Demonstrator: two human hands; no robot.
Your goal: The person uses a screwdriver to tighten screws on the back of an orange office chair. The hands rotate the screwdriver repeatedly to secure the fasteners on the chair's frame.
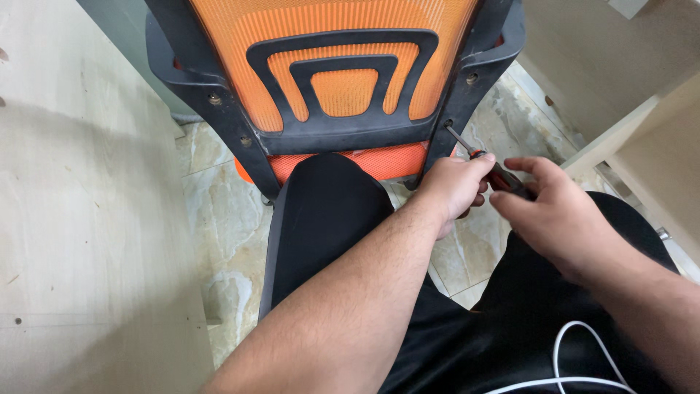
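Under the hands (510, 197) lay a floor (219, 219) of pale, marbled green-beige tiles with thin grout lines. An orange mesh chair (343, 80) with a black frame stood on it just ahead of the hands. Light wooden panels (80, 219) rested on it off to their left, and more pale wooden furniture (642, 138) stood to their right.

One head-worn view looks steeply down, close over both forearms, facing the chair back (343, 73)
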